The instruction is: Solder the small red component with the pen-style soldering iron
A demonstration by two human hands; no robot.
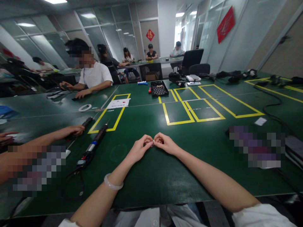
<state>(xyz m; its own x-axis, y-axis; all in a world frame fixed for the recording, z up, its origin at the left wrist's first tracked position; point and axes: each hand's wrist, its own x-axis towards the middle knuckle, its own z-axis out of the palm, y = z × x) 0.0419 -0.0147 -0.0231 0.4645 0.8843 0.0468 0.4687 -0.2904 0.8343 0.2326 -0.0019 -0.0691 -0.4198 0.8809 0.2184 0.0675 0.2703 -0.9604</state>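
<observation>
My left hand [140, 147] and my right hand [165, 143] meet over the green table [180, 164], fingertips pinched together on a tiny silvery part [153, 142] between them. Both hands' fingers are curled closed. A pale bangle [113, 183] sits on my left wrist. An electric screwdriver [93, 148] lies on the table to the left of my left hand, its tip pointing away from me.
A neighbour's hand [72, 130] on the left rests on a second screwdriver [85, 122]. A black parts tray [159, 88], white sheet [118, 103] and tape ring [85, 107] lie farther back. Yellow taped rectangles [194, 108] mark the table. Cables [272, 107] run at right. Several people sit beyond.
</observation>
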